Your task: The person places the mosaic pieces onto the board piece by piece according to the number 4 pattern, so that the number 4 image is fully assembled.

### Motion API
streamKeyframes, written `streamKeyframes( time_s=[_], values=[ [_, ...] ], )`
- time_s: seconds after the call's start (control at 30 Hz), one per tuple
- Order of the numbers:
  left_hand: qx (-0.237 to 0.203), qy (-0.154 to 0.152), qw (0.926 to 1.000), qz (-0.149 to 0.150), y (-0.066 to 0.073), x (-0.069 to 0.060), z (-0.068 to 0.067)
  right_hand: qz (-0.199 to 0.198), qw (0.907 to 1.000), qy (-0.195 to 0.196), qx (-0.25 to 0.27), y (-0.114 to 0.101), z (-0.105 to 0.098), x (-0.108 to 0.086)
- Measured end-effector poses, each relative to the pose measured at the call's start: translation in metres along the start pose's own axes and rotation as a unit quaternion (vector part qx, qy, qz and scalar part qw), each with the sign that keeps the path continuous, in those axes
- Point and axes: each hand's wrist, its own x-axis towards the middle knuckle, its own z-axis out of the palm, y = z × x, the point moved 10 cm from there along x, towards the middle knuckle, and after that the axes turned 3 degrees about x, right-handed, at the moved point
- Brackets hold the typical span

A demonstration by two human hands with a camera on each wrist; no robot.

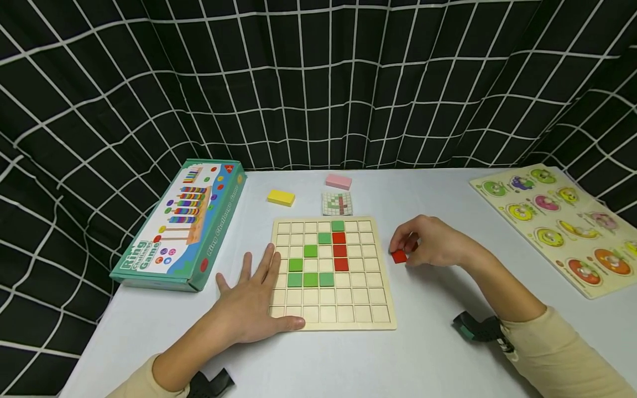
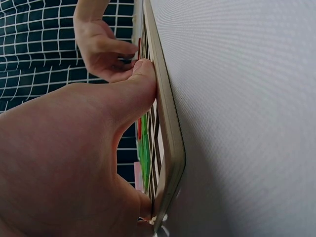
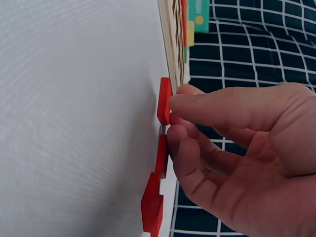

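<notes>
A wooden grid board (image 1: 363,315) lies flat, with several green tiles (image 1: 311,251) and 3 red tiles (image 1: 340,250) in its squares. My left hand (image 1: 249,309) rests at the board's left side, fingers spread, with its thumb (image 2: 140,84) over the near edge. Right of the board, my right hand (image 1: 438,240) pinches a red square tile (image 3: 164,101) between thumb and fingertips, close to the tabletop. More red tiles (image 3: 151,202) lie beside that hand in the right wrist view; in the head view the hand mostly covers them.
Behind the board lie a small pattern card (image 1: 337,204), a pink block (image 1: 338,181) and a yellow block (image 1: 281,198). A green game box (image 1: 219,226) stands at left. On the right lies a fruit picture board (image 1: 562,221). A black gridded curtain (image 1: 318,83) borders the table.
</notes>
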Motion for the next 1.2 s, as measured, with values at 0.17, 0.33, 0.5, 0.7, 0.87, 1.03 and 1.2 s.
streamKeyframes(
  time_s=[0.17,0.33,0.5,0.7,0.87,1.03,1.2],
  values=[
    [0.002,0.003,1.0000,0.002,0.0000,0.0001,-0.0003,-0.003,0.9999,0.003,-0.013,-0.0029,0.0022,0.0007],
    [0.003,0.002,1.0000,0.000,-0.0001,0.0003,0.0003,-0.004,0.9996,0.011,-0.025,-0.0032,0.0030,0.0007],
    [0.003,0.001,1.0000,0.000,0.0005,-0.0002,-0.0005,-0.010,0.9989,0.019,-0.041,-0.0032,0.0032,0.0016],
    [0.001,0.001,1.0000,0.000,0.0000,-0.0002,-0.0004,-0.018,0.9982,0.026,-0.051,-0.0045,0.0026,0.0024],
    [-0.001,-0.001,1.0000,0.000,-0.0005,-0.0016,0.0007,-0.025,0.9980,0.028,-0.051,-0.0049,0.0034,0.0019],
    [0.000,-0.001,1.0000,-0.001,-0.0008,-0.0020,0.0005,-0.026,0.9982,0.028,-0.046,-0.0067,0.0021,0.0007],
    [0.003,0.000,1.0000,0.000,-0.0007,-0.0002,0.0003,-0.006,0.9987,0.035,-0.037,-0.0050,-0.0029,-0.0011]
  ],
)
